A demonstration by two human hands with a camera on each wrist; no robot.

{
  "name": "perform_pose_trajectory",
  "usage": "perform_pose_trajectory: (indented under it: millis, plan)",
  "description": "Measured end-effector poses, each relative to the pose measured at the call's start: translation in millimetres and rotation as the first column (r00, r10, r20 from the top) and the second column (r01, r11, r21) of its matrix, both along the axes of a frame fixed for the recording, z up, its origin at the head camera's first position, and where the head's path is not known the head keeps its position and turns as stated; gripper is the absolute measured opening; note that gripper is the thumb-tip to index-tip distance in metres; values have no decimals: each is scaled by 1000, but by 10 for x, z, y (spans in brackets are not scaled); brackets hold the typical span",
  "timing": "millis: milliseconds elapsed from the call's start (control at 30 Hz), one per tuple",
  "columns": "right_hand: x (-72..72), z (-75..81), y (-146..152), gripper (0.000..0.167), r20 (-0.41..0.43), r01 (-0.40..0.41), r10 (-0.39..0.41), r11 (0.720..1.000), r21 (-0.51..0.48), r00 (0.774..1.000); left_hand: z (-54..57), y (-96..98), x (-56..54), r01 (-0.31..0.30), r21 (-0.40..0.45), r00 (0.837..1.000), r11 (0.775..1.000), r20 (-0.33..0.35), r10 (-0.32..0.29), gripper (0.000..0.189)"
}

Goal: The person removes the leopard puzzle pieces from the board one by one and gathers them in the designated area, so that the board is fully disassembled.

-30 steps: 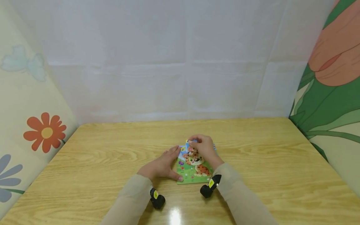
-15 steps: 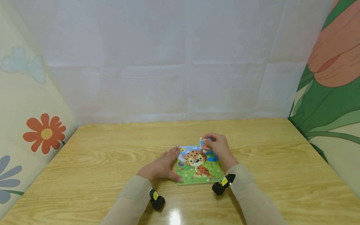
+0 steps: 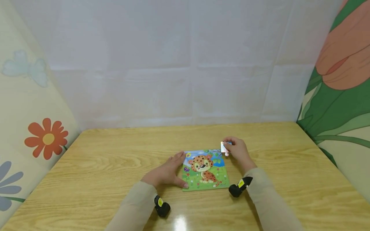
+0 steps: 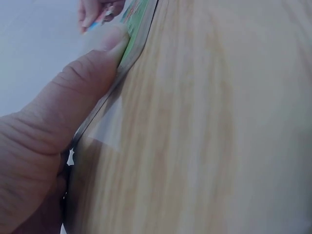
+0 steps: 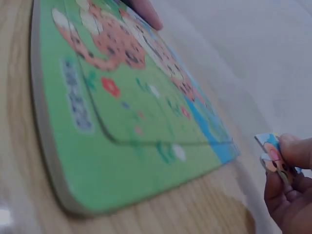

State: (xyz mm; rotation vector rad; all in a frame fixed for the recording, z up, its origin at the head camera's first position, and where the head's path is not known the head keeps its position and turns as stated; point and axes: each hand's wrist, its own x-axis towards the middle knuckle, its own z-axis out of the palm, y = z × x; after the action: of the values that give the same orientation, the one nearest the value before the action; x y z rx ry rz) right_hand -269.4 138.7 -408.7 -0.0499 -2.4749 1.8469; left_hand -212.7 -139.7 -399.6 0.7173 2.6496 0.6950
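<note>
A leopard picture puzzle board [image 3: 203, 187] with a green border lies on the wooden table, its picture showing a seated spotted cub on grass. My left hand [image 3: 166, 170] spans the board's left edge, thumb at the near corner and fingertips at the far corner. The left wrist view shows that thumb [image 4: 83, 87] pressing straight along the edge. Just past the board's far right corner, my right hand [image 3: 238, 152] pinches a puzzle piece [image 3: 223, 147] between thumb and fingers. In the right wrist view the piece [image 5: 274, 155] shows orange, pink and blue; part is hidden by the fingers.
The wood-grain table [image 3: 121, 144] runs back to a white cloth backdrop [image 3: 173, 80]. Side panels carry a red flower [image 3: 47, 138] on the left and a large tulip [image 3: 344, 61] on the right. A black camera is strapped on each wrist.
My right hand has moved right with the puzzle piece, from over the leopard's head to beyond the far right corner, uncovering the picture. The left hand has stayed at the left edge.
</note>
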Motion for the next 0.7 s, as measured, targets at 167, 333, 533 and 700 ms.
perform_pose_trajectory:
  millis: [167,333,533,700]
  plan:
    - [-23,-28,75,19,60,-7,6,1000,9,998,1,4,7,-6,-1,1000,1000,-3,6,117]
    - [-26,-42,94,23,66,-11,5,996,90,998,6,17,16,-21,6,1000,1000,3,21,118]
    - [-31,-39,79,18,27,-18,12,971,240,1000,2,14,28,-26,27,1000,999,18,26,115]
    - [-46,-35,67,13,4,-49,51,926,374,999,5,7,36,-31,18,999,999,19,31,115]
